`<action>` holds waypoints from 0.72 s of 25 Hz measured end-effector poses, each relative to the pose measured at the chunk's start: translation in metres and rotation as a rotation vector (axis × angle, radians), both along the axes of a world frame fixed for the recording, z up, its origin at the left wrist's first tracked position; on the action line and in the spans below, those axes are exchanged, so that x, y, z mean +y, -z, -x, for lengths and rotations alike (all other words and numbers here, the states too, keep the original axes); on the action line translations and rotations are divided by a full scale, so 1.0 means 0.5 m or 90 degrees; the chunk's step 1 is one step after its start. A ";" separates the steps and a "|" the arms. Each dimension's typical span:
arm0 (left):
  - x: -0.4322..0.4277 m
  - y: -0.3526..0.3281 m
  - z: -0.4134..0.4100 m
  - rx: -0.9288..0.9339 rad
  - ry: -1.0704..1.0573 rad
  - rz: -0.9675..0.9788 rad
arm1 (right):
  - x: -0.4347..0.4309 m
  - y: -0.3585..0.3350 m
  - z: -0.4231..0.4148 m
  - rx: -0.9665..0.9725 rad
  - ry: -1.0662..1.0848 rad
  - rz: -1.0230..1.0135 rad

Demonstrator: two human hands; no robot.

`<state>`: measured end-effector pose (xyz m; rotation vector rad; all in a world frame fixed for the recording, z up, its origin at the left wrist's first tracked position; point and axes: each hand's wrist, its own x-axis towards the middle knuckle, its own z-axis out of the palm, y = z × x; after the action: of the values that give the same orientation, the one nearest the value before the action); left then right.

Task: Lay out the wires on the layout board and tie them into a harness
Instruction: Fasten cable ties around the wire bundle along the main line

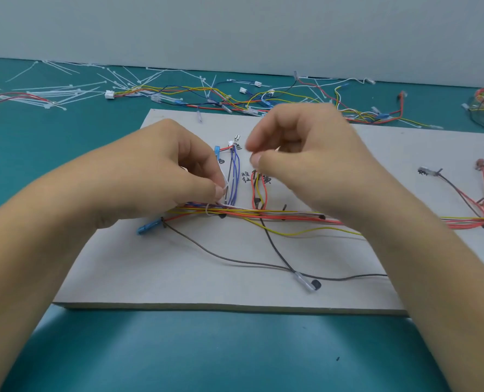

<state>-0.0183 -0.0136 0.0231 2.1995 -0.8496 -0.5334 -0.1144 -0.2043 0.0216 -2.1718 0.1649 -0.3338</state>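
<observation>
Mat (235,349), teal, nearest me beneath both forearms. Layout board (178,278), grey, lying flat on it. Black wire (274,244) with a clear end sleeve, slack on the board between my wrists, crossing a grey wire (221,257). Wire bundle (277,215), red, yellow and orange, running sideways under both hands. My left hand (161,176) pinches a white cable tie (224,190) looped round that bundle. My right hand (314,165), just apart from the left, is curled with thumb and forefinger together; blurred, so I cannot tell whether it holds anything. Purple wires (235,176) rise between the hands. Loose wires (235,97) and spare ties (65,91) lie on the mat past my fingertips, beyond the board.
</observation>
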 end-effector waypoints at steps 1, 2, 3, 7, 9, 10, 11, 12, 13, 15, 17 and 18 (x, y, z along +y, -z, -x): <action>0.001 0.000 0.000 0.001 0.003 0.002 | 0.007 0.007 -0.001 0.032 -0.010 0.037; 0.001 0.000 -0.001 0.001 0.006 0.004 | 0.013 0.011 -0.002 0.057 -0.016 0.065; 0.001 0.000 -0.001 0.001 0.008 0.006 | 0.017 0.015 -0.002 0.073 -0.017 0.084; 0.001 -0.002 0.002 0.007 0.011 0.015 | 0.034 0.024 -0.005 0.080 -0.021 0.074; -0.001 -0.003 0.005 0.003 0.007 0.021 | 0.042 0.026 -0.006 0.065 -0.015 0.066; -0.002 -0.004 0.008 0.002 0.007 0.025 | 0.044 0.025 -0.004 0.059 -0.017 0.069; -0.004 -0.005 0.011 0.005 0.010 0.029 | 0.046 0.024 -0.002 0.054 -0.025 0.075; -0.006 -0.004 0.013 0.006 0.016 0.032 | 0.047 0.022 0.000 0.048 -0.034 0.081; -0.008 -0.004 0.015 0.005 0.023 0.031 | 0.047 0.019 0.001 0.037 -0.038 0.085; -0.011 -0.002 0.017 0.001 0.035 0.021 | 0.046 0.018 0.001 0.003 -0.029 0.074; -0.010 -0.001 0.017 -0.003 0.040 0.011 | 0.045 0.019 -0.001 -0.025 -0.020 0.069; -0.009 -0.002 0.015 -0.007 0.039 0.007 | 0.045 0.019 -0.002 -0.030 -0.018 0.075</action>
<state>-0.0260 -0.0183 0.0239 2.1738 -0.9264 -0.5459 -0.1134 -0.1818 0.0119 -2.2780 0.0901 -0.3872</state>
